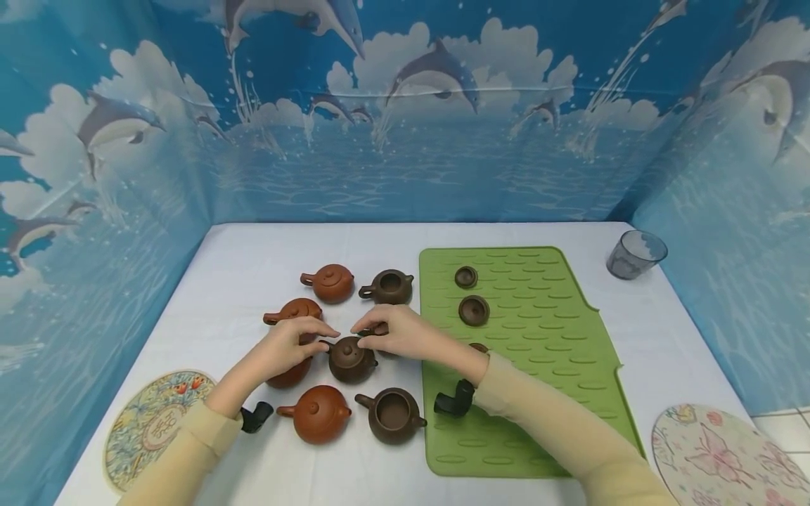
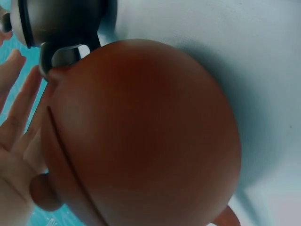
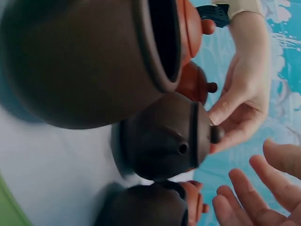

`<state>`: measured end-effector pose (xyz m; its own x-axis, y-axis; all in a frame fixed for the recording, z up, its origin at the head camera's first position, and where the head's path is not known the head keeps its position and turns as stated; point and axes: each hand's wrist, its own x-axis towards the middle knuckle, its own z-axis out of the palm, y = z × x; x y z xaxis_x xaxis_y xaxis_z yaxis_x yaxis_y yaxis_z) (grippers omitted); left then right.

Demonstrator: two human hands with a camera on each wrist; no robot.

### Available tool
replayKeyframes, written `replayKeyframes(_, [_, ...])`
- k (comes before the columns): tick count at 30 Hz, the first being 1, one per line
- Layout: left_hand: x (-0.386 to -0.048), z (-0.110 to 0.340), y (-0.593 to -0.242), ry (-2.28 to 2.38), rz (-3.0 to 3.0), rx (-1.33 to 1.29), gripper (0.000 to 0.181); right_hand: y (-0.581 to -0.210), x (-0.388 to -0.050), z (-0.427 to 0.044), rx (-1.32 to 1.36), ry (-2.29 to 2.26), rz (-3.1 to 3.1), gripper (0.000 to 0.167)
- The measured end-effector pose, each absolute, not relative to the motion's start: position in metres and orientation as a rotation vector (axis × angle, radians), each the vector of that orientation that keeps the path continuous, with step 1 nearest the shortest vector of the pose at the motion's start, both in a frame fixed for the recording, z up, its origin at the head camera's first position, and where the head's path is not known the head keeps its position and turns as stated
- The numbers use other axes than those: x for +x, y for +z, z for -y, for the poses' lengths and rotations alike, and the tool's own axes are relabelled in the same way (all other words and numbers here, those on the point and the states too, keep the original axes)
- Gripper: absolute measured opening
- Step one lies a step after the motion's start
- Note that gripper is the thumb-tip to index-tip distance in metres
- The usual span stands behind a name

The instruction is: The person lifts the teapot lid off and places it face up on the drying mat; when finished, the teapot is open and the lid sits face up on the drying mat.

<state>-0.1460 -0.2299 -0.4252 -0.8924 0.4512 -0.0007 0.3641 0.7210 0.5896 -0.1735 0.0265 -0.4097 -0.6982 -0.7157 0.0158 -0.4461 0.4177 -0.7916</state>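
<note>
A red teapot (image 2: 141, 132) fills the left wrist's view; on the desk (image 1: 253, 267), the lidded dark teapot (image 1: 348, 366) stands upright between left hand (image 1: 289, 346) and right hand (image 1: 400, 330), both loosely spread, perhaps to clear its knob (image 1: 347, 349)

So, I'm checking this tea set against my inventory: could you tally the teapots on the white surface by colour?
Reddish-brown teapots: 4
Dark brown teapots: 4, one of them mostly hidden by the right hand in the head view
Total: 8
</note>
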Motion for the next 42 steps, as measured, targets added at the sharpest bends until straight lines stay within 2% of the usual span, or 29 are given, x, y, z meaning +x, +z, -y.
replayKeyframes(13, [-0.15,0.226,-0.433,0.821,-2.758,0.65,0.021,-0.415,-0.177,-0.003,-1.2,-0.915,-2.383,0.02])
replayKeyframes(33, [-0.153,0.222,-0.431,0.796,-2.762,0.624,0.017,-0.422,-0.179,0.001,-1.244,-0.87,-2.431,0.012])
replayKeyframes(37, [-0.153,0.222,-0.43,0.784,-2.771,0.614,0.016,-0.425,-0.182,-0.005,-1.168,-1.037,-2.399,0.012])
replayKeyframes(42, [-0.153,0.222,-0.431,0.803,-2.772,0.614,0.015,-0.424,-0.186,-0.02,-0.903,-1.31,-2.263,0.018])
